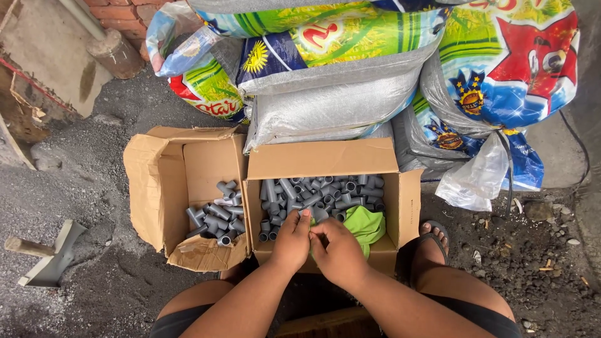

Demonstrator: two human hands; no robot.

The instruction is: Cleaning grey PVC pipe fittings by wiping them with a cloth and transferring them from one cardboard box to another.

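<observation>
Head view: both hands, left hand [292, 241] and right hand [339, 250], meet at the cardboard box [400, 206]'s near edge, fingertips pressed together, apparently pinching one grey pipe fitting [305, 213] beside the green cloth [365, 225].

Both hands, left hand [292, 241] and right hand [338, 250], meet fingertip to fingertip over the near edge of an open cardboard box [400, 206]. Just beyond the fingers lies a heap of short grey pipe fittings [319, 194], tumbled every way. Right of the right hand, touching it, sits a crumpled green cloth [366, 225].
</observation>
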